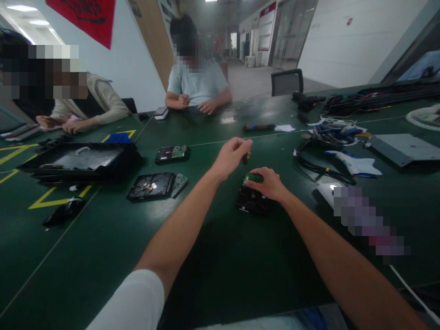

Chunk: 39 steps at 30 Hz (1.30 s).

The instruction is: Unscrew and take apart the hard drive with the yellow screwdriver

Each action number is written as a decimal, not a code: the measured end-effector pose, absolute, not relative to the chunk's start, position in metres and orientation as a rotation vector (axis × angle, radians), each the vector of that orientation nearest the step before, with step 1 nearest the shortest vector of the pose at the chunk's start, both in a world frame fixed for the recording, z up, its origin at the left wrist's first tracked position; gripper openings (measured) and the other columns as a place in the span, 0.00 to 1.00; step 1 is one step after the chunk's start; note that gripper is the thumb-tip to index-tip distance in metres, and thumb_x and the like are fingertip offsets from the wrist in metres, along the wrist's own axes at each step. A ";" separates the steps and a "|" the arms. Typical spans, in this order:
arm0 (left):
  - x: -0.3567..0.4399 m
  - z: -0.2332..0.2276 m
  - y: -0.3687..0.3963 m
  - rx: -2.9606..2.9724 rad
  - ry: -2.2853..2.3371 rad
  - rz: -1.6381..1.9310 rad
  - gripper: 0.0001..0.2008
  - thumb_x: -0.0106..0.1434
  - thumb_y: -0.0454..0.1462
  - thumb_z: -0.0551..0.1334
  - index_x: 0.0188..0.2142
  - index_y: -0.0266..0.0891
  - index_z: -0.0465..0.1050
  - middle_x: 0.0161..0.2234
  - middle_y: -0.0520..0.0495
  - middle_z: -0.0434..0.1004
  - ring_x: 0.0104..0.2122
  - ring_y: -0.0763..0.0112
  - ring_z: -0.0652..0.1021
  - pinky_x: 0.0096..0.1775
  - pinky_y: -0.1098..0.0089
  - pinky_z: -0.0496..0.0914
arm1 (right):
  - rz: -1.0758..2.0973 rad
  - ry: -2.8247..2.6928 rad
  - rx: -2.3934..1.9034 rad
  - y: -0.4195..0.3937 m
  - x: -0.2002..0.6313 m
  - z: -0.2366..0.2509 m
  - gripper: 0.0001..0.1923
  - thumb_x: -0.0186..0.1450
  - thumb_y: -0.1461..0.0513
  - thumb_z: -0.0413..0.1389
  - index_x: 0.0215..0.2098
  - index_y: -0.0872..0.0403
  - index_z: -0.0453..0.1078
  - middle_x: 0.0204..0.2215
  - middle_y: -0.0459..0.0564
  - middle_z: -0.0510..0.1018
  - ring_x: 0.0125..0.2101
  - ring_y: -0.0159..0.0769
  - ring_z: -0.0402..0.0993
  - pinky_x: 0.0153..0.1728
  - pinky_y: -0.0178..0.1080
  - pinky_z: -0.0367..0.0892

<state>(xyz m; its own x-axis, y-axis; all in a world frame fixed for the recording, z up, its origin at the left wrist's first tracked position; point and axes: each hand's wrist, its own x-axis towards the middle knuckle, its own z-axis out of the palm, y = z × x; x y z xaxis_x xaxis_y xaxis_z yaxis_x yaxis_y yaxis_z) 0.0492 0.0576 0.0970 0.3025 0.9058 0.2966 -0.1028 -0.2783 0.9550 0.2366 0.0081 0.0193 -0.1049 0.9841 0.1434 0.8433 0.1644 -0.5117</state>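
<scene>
My left hand (231, 156) is raised over the table, its fingertips pinched on a small dark piece with a yellowish edge (245, 158); its kind is too small to tell. Just below and to the right, my right hand (267, 184) has thumb and fingers closed on a green circuit board (253, 177). Under that board lies a black hard drive (252, 202), partly covered by my right fingers. To the left rest another hard drive (149, 185) with a loose circuit board (179, 184) beside it, and a third drive (173, 154) behind, its green board showing.
A black tray (80, 160) stands at left, near a dark object (65, 211). Gloves (357, 164), cables (316, 165) and a grey metal box (405, 149) lie at right. A screwdriver-like tool (259, 128) is farther back. Two people sit across the green table (206, 284).
</scene>
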 end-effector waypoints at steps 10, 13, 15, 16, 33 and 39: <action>0.044 0.098 0.061 1.706 0.804 1.249 0.11 0.69 0.44 0.69 0.36 0.40 0.79 0.32 0.49 0.81 0.32 0.71 0.78 0.37 0.69 0.71 | 0.412 -1.998 -1.733 0.008 0.237 0.019 0.20 0.68 0.44 0.67 0.53 0.43 0.82 0.53 0.53 0.84 0.56 0.56 0.76 0.57 0.57 0.69; 0.047 0.100 0.059 1.545 0.755 1.210 0.07 0.70 0.40 0.67 0.37 0.39 0.78 0.34 0.47 0.83 0.35 0.71 0.81 0.41 0.68 0.74 | 0.407 -2.010 -1.731 0.008 0.237 0.019 0.21 0.68 0.44 0.66 0.53 0.43 0.82 0.53 0.53 0.83 0.57 0.56 0.76 0.57 0.57 0.68; 0.049 0.101 0.057 1.429 0.723 1.182 0.05 0.70 0.38 0.66 0.38 0.38 0.77 0.35 0.46 0.84 0.37 0.69 0.83 0.44 0.67 0.76 | 0.407 -2.017 -1.735 0.008 0.237 0.019 0.21 0.68 0.44 0.66 0.53 0.44 0.82 0.53 0.53 0.83 0.57 0.57 0.76 0.57 0.57 0.68; 0.050 0.102 0.056 1.391 0.708 1.167 0.05 0.70 0.37 0.66 0.38 0.38 0.76 0.35 0.46 0.85 0.37 0.69 0.84 0.45 0.66 0.76 | 0.407 -2.018 -1.739 0.008 0.237 0.019 0.21 0.68 0.44 0.66 0.54 0.44 0.82 0.53 0.53 0.83 0.56 0.57 0.76 0.56 0.57 0.68; 0.040 0.101 0.062 1.788 0.914 1.231 0.09 0.69 0.41 0.65 0.33 0.41 0.77 0.31 0.50 0.77 0.29 0.71 0.74 0.30 0.69 0.67 | 0.406 -2.020 -1.709 0.010 0.240 0.016 0.20 0.69 0.44 0.66 0.53 0.44 0.82 0.53 0.53 0.84 0.56 0.56 0.77 0.56 0.56 0.69; 0.046 0.108 0.053 1.478 0.814 1.110 0.06 0.68 0.40 0.65 0.38 0.40 0.78 0.37 0.44 0.83 0.33 0.68 0.79 0.25 0.73 0.68 | 0.399 -2.009 -1.723 0.010 0.239 0.015 0.22 0.68 0.43 0.66 0.54 0.43 0.82 0.54 0.53 0.83 0.57 0.56 0.76 0.57 0.57 0.68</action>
<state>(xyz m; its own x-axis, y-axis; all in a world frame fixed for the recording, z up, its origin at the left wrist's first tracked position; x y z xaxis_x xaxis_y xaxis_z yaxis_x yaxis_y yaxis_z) 0.0457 0.0525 0.1078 0.3341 0.9181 0.2133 -0.0719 -0.2008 0.9770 0.2395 0.0102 0.0149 -0.1090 0.9819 0.1549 0.8481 0.1731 -0.5007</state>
